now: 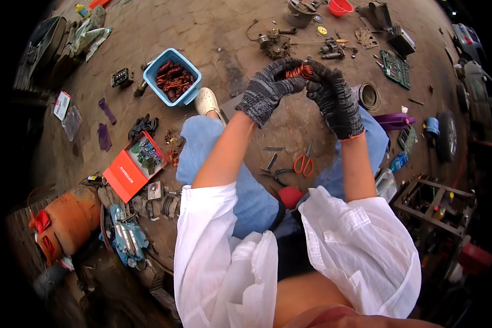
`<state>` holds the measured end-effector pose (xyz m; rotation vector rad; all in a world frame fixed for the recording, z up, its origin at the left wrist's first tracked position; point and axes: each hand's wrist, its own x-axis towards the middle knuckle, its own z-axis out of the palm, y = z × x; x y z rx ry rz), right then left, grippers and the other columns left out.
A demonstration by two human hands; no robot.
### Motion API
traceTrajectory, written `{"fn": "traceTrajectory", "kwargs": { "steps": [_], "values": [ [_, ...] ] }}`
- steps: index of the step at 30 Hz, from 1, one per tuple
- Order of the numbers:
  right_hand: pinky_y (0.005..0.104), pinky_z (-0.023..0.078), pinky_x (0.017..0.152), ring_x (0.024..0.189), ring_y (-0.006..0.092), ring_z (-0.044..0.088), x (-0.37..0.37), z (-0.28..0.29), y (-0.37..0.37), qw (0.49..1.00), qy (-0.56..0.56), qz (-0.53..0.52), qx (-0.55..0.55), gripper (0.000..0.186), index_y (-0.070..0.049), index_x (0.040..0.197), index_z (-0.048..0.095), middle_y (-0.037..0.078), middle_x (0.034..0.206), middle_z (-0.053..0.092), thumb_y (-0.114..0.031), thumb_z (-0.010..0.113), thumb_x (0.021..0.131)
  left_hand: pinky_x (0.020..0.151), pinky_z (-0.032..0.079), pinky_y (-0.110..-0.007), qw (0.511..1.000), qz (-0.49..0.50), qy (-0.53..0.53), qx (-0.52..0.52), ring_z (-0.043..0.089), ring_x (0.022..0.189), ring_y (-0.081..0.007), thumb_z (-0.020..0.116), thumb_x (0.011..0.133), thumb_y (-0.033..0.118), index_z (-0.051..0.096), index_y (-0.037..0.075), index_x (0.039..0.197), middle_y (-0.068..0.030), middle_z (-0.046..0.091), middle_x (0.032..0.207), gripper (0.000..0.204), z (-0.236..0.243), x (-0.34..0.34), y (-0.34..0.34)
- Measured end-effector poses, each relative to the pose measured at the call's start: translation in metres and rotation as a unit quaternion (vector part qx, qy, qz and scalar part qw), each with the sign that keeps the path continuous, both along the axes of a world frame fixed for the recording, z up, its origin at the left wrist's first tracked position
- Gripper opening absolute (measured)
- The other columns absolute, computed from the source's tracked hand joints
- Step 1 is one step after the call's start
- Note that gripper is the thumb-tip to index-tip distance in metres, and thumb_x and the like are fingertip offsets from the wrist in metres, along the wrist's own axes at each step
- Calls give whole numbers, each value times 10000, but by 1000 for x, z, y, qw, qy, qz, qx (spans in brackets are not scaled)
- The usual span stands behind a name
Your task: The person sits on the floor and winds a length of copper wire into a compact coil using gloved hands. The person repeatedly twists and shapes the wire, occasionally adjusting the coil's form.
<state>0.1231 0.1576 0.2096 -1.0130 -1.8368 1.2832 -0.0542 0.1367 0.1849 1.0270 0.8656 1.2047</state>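
A coil of reddish copper wire (298, 71) is held up between my gloved hands, above my bent knees. My left hand (265, 90) wraps its fingers around the coil's left side. My right hand (333, 104) has its fingers closed at the other end, partly hiding it. Both gloves are mottled dark grey knit. On the ground below them lie orange-handled scissors (303, 164) and some small dark metal tools (272, 161). Up and left of my hands, a blue plastic tub (192, 96) holds many similar reddish copper pieces (172, 79).
An open red box (123, 180) of small parts and an orange gas cylinder (71, 218) lie left. Ahead are greasy machine parts (273, 44), a red bowl (340, 7) and a green tool case (394, 69). A metal frame (432, 205) and loose tire (446, 136) are right.
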Motion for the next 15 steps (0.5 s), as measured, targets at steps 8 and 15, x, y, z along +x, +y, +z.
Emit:
{"fn": "traceTrajectory", "kwargs": {
  "steps": [8, 15],
  "values": [
    [346, 437, 865, 979, 239, 546, 29, -27, 11, 900, 335, -54, -274, 605, 26, 1271, 348, 175, 1198, 487, -443, 402, 892, 697, 514, -274, 971, 132, -198, -32, 589, 825, -196, 659, 738, 42, 507, -39, 1127, -134, 584, 999, 425, -28, -4, 17],
    [371, 436, 857, 1013, 285, 532, 110, -250, 26, 802, 247, -371, -397, 453, -31, 1245, 405, 166, 1196, 501, -326, 382, 901, 629, 482, -246, 971, 143, -186, -44, 582, 773, -170, 645, 752, 56, 472, 52, 1186, -52, 580, 983, 467, 0, -15, 19]
  ]
}}
